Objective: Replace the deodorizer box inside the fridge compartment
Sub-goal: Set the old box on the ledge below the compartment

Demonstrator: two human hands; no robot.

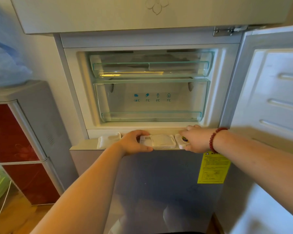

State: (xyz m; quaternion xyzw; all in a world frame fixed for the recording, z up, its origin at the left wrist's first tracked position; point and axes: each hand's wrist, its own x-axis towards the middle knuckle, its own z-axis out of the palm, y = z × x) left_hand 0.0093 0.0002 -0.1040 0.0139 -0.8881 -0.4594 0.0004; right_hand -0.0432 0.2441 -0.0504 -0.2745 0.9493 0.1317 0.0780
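Head view: left hand (134, 142) grips deodorizer box (159, 141), right hand (195, 138) clasps second box (182, 141) on ledge (85, 144) front edge; nudge risks drop.

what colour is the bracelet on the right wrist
Dark red beads on the bracelet, clearest in the head view.

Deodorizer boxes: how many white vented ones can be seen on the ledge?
2. The rectangular deodorizer box lies mid-ledge, gripped at its left end by the left hand. The small rounded deodorizer box sits beside it, right, under the right hand, which may hide more.
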